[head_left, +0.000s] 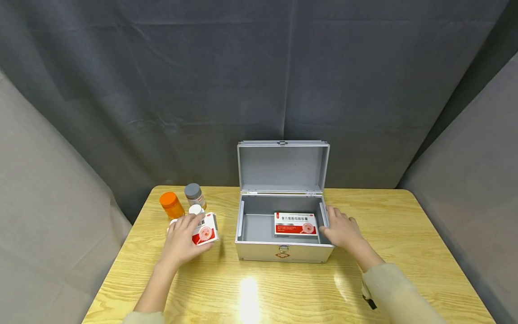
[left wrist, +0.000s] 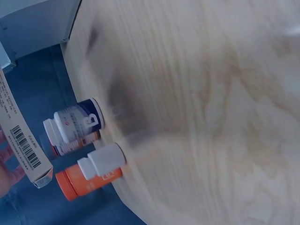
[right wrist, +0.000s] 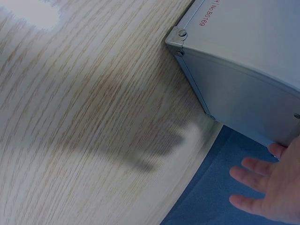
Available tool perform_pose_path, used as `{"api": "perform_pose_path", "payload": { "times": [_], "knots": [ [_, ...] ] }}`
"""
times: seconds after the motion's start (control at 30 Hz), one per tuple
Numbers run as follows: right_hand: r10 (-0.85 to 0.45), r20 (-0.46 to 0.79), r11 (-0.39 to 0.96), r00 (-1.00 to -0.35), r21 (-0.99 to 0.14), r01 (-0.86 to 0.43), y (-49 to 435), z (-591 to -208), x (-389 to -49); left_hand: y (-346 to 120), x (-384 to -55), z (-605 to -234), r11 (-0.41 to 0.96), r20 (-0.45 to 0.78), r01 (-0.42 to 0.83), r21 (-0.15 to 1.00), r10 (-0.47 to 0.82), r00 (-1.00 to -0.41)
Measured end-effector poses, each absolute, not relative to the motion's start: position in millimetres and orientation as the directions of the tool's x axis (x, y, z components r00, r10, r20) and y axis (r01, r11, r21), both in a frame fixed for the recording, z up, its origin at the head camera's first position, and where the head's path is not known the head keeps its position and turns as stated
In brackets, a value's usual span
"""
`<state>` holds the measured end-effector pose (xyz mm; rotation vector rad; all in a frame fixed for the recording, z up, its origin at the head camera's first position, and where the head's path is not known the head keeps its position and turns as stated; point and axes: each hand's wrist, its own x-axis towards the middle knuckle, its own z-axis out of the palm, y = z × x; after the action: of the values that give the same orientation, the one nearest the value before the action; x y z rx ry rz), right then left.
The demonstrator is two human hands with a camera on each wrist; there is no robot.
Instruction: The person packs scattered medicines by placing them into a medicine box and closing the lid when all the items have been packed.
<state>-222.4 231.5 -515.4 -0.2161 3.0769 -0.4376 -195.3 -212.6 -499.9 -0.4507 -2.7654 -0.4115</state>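
Note:
My left hand (head_left: 182, 240) holds a red-and-white medicine box (head_left: 208, 230) above the table, left of the case. In the left wrist view, the barcoded side of this box (left wrist: 23, 140) shows, with fingertips behind it. A silver first-aid case (head_left: 259, 253) stands with its lid up. Inside it lies another red-and-white medicine box (head_left: 296, 218), its printed face upward. My right hand (head_left: 341, 228) rests at the case's right rim, thumb over the edge. In the right wrist view, the fingers (right wrist: 253, 176) are extended and spread along the case's outer side.
Behind the left hand stand an orange bottle (head_left: 171, 205), a grey-capped bottle (head_left: 194, 194) and a white-capped bottle (head_left: 196, 209). A small white bottle (left wrist: 107, 158) is beside the orange one. A wooden table (head_left: 404, 252) bears everything, with a dark curtain (head_left: 202, 90) behind.

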Motion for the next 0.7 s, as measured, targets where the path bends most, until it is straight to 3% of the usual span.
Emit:
{"api": "perform_pose_path", "payload": {
  "times": [0.7],
  "knots": [
    [-0.125, 0.009, 0.968, -0.992, -0.217, -0.123, 231, -515, -223, -182, -212, -481, 0.890, 0.335, 0.397, 0.226, 0.312, -0.889]
  ]
}}
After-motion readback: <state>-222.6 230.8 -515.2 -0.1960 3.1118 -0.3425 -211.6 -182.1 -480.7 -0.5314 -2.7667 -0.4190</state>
